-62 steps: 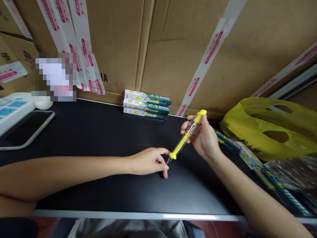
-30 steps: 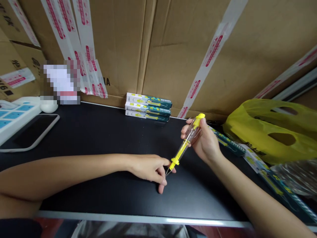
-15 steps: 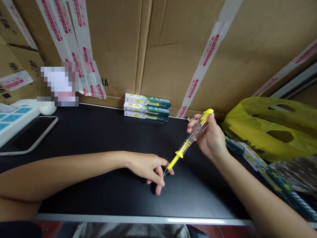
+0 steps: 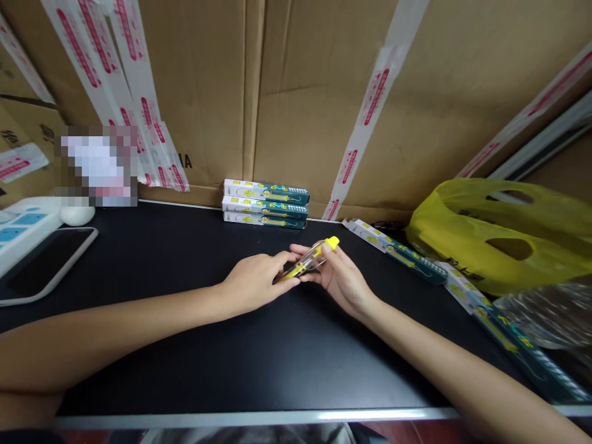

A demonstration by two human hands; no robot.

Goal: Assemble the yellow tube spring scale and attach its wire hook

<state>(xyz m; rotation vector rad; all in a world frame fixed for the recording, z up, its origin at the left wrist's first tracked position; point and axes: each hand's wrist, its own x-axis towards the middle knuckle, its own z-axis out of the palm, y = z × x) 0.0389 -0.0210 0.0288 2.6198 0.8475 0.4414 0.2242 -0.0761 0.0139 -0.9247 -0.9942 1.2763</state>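
Both hands have come together low over the black table (image 4: 194,364). The left hand (image 4: 252,285) now closes its fingertips on the near end of the yellow-and-clear tool (image 4: 309,261), which a moment ago stood stretched out long and now looks collapsed short. The right hand (image 4: 340,277) curls round its far, yellow-capped end. Judged from this, the tool has been pushed back together. Beyond the fingers, three stacked boxes (image 4: 266,204) sit against the cardboard wall (image 4: 300,92); right of the right-hand fingers lie loose boxes (image 4: 398,251) and a yellow bag (image 4: 499,234).
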